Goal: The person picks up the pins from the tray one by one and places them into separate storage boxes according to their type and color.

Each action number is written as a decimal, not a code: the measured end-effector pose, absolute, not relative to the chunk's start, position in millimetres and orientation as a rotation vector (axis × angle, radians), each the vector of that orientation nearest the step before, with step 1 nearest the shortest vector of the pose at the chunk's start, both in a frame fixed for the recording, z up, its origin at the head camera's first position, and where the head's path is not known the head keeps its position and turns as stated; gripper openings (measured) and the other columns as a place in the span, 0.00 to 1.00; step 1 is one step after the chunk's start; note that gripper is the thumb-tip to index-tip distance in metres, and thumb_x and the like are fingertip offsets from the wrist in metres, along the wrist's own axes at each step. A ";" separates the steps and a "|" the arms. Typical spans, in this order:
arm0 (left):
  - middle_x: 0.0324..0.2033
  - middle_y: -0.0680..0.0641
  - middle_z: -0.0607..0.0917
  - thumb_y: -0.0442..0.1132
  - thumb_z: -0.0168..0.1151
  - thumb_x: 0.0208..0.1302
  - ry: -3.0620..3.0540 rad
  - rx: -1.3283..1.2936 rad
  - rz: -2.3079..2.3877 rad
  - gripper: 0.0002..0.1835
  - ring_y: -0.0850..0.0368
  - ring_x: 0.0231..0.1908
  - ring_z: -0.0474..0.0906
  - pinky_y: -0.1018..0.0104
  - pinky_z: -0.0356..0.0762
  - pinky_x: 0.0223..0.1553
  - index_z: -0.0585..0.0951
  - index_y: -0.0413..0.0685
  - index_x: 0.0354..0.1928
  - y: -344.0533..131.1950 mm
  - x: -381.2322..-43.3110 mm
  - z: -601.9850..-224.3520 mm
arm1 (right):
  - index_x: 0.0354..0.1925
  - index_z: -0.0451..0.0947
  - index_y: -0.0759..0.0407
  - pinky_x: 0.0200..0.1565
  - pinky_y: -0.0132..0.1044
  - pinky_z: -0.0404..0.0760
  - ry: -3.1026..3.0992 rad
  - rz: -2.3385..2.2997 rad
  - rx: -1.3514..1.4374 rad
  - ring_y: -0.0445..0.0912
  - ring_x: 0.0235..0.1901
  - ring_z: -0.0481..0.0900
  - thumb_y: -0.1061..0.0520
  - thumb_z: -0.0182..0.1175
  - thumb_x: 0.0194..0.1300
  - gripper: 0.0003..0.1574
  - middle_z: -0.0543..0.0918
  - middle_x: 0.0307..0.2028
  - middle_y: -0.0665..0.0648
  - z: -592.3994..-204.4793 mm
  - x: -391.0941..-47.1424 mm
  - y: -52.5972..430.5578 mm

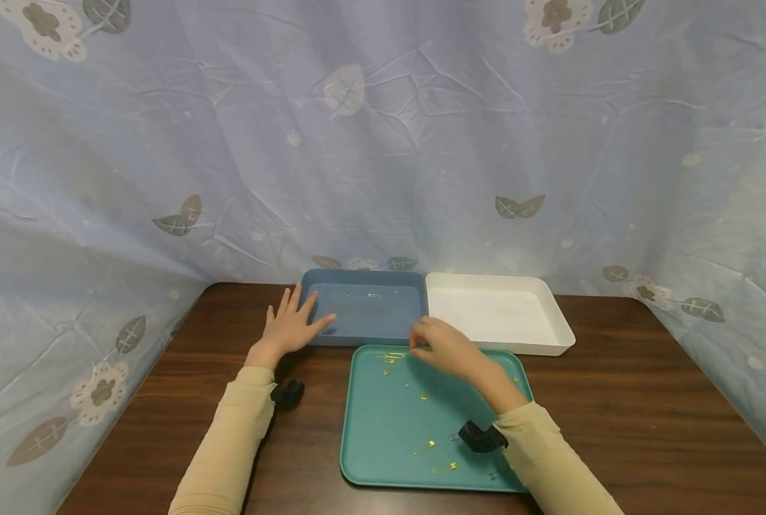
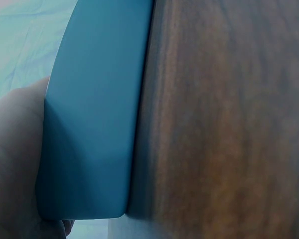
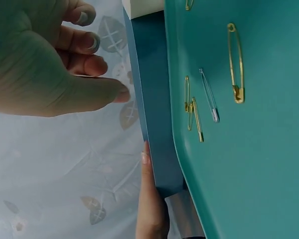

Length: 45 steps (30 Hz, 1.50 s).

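Note:
My left hand (image 1: 287, 330) lies with spread fingers at the left end of the blue tray (image 1: 363, 341), its thumb reaching over the rim. A few small silver pins (image 1: 374, 295) lie in that tray. Over the back edge of the teal tray (image 1: 383, 422) hovers my right hand (image 1: 447, 348). In the right wrist view its fingers (image 3: 84, 42) are loosely bent, apart from the thumb, and nothing shows between them. Several gold safety pins (image 3: 235, 64) and a silver safety pin (image 3: 209, 94) are scattered on the teal tray below.
A white tray (image 1: 563, 336) stands right beside the blue one at the back of the dark wooden table (image 1: 646, 400). Behind them hangs a pale blue patterned curtain (image 1: 383, 164). The teal tray sits in front of both.

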<state>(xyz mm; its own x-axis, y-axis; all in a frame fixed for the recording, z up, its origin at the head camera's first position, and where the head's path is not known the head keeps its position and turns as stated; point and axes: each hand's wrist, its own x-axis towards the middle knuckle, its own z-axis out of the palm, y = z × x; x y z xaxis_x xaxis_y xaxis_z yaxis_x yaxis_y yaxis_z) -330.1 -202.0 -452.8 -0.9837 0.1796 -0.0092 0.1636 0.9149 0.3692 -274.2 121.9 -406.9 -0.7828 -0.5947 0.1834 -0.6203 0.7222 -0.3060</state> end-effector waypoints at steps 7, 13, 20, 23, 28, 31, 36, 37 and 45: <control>0.77 0.37 0.39 0.73 0.42 0.65 3.035 0.275 0.575 0.47 0.34 0.76 0.32 0.26 0.34 0.68 0.50 0.53 0.77 -201.7 -331.3 -452.9 | 0.34 0.79 0.55 0.36 0.33 0.74 -2.956 0.589 0.991 0.40 0.32 0.71 0.60 0.67 0.60 0.05 0.75 0.31 0.50 -416.5 -266.6 126.7; 0.77 0.37 0.39 0.74 0.41 0.65 3.041 0.284 0.568 0.48 0.33 0.76 0.33 0.25 0.34 0.67 0.50 0.53 0.77 -202.0 -333.6 -454.5 | 0.36 0.81 0.56 0.34 0.33 0.71 -3.042 0.608 0.965 0.40 0.31 0.69 0.59 0.68 0.60 0.06 0.74 0.31 0.49 -424.3 -262.1 127.4; 0.77 0.37 0.39 0.75 0.40 0.64 3.037 0.288 0.569 0.49 0.33 0.76 0.32 0.25 0.34 0.67 0.50 0.53 0.77 -202.1 -334.7 -455.4 | 0.38 0.81 0.55 0.36 0.37 0.74 -3.092 0.590 0.939 0.41 0.32 0.71 0.58 0.68 0.60 0.07 0.75 0.33 0.50 -432.0 -259.7 123.3; 0.77 0.37 0.39 0.75 0.40 0.64 3.032 0.284 0.568 0.49 0.33 0.76 0.32 0.25 0.34 0.67 0.49 0.53 0.78 -201.9 -334.1 -455.4 | 0.38 0.81 0.55 0.36 0.37 0.74 -3.094 0.580 0.932 0.41 0.32 0.71 0.58 0.68 0.59 0.07 0.75 0.33 0.50 -432.8 -258.7 122.6; 0.77 0.37 0.39 0.75 0.40 0.65 3.034 0.277 0.558 0.48 0.34 0.76 0.32 0.26 0.34 0.68 0.50 0.53 0.78 -201.4 -334.2 -456.6 | 0.36 0.81 0.56 0.34 0.35 0.71 -3.085 0.580 0.930 0.41 0.30 0.68 0.59 0.68 0.59 0.06 0.74 0.31 0.50 -432.1 -257.4 122.3; 0.77 0.38 0.39 0.75 0.40 0.65 3.036 0.275 0.562 0.48 0.34 0.76 0.33 0.26 0.35 0.68 0.50 0.54 0.77 -201.2 -334.0 -457.4 | 0.33 0.79 0.56 0.33 0.34 0.69 -3.084 0.584 0.926 0.41 0.30 0.67 0.60 0.68 0.59 0.05 0.72 0.30 0.50 -433.0 -257.3 122.2; 0.77 0.38 0.39 0.75 0.40 0.65 3.035 0.269 0.566 0.48 0.35 0.76 0.33 0.26 0.35 0.68 0.50 0.54 0.77 -200.6 -332.8 -456.4 | 0.29 0.77 0.55 0.32 0.33 0.68 -3.087 0.598 0.925 0.40 0.29 0.66 0.62 0.66 0.61 0.07 0.71 0.29 0.49 -435.7 -257.7 122.0; 0.77 0.38 0.39 0.75 0.40 0.65 3.035 0.268 0.565 0.48 0.35 0.76 0.32 0.26 0.35 0.68 0.50 0.54 0.77 -200.6 -332.6 -456.0 | 0.29 0.77 0.55 0.32 0.32 0.68 -3.085 0.603 0.928 0.40 0.29 0.66 0.62 0.65 0.61 0.07 0.71 0.29 0.49 -435.5 -257.4 121.9; 0.77 0.37 0.39 0.74 0.41 0.65 3.033 0.273 0.591 0.48 0.34 0.76 0.32 0.26 0.34 0.68 0.50 0.53 0.77 -202.5 -331.5 -454.0 | 0.24 0.75 0.56 0.31 0.32 0.66 -3.053 0.565 1.000 0.41 0.28 0.64 0.65 0.61 0.64 0.12 0.70 0.26 0.49 -432.2 -256.2 120.5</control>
